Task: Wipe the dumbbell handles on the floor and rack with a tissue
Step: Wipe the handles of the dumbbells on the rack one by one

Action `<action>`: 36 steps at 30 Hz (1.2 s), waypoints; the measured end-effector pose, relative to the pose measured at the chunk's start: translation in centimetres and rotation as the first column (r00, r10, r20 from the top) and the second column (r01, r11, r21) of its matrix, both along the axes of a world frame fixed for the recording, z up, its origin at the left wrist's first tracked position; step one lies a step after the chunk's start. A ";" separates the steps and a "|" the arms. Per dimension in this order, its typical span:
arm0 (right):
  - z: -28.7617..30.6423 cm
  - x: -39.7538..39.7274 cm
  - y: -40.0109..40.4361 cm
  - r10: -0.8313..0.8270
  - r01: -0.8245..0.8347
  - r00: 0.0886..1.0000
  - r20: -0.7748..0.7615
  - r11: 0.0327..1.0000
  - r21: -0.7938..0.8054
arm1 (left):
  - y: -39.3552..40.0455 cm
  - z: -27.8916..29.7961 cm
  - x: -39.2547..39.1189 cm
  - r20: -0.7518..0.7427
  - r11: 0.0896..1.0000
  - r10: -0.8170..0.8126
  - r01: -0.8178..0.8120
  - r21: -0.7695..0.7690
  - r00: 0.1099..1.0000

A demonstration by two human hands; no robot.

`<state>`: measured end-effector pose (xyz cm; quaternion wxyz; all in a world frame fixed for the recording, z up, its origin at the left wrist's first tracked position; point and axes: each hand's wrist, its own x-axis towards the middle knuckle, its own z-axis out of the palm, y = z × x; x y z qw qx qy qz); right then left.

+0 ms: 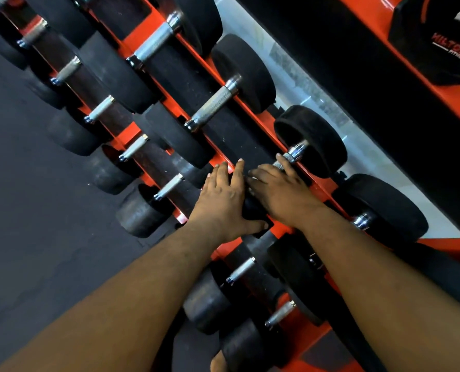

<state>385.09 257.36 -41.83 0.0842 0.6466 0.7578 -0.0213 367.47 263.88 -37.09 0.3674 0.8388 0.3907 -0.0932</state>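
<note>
An orange rack [246, 106] holds rows of black dumbbells with knurled steel handles. My right hand [280, 191] is curled over the handle [288, 157] of one top-row dumbbell, whose far head [314, 138] stands behind it. A sliver of white, perhaps the tissue [254, 179], shows at my fingertips; the rest is hidden. My left hand [223, 200] lies on that dumbbell's near head [250, 209], with the fingers straight and the thumb spread along its lower edge.
More dumbbells fill the top row, among them one [215, 103] to the upper left and another [384, 208] to the right. Smaller dumbbells [67, 68] line the lower tier. Dark rubber floor [22, 183] lies left. A black weight [438, 41] with red lettering sits at top right.
</note>
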 end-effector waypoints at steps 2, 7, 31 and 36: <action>0.0 0.1 0.1 -0.009 0.009 0.999 -0.039 1.000 -0.013 | 0.1 0.0 -0.1 -0.002 1.000 -0.001 0.001 -0.006 1.000; 0.3 0.8 -3.1 0.039 -0.039 0.999 -0.009 0.999 0.017 | 0.0 -0.1 0.0 0.002 1.000 0.011 -0.011 -0.017 1.000; 1.0 0.5 -2.4 -0.295 0.278 0.925 0.239 0.955 0.106 | 0.1 0.0 0.0 -0.009 1.000 -0.013 0.013 0.009 1.000; 0.0 -1.2 -2.8 -0.123 0.131 0.953 0.277 0.991 -0.010 | 0.1 0.1 0.0 -0.003 1.000 -0.003 0.003 -0.009 1.000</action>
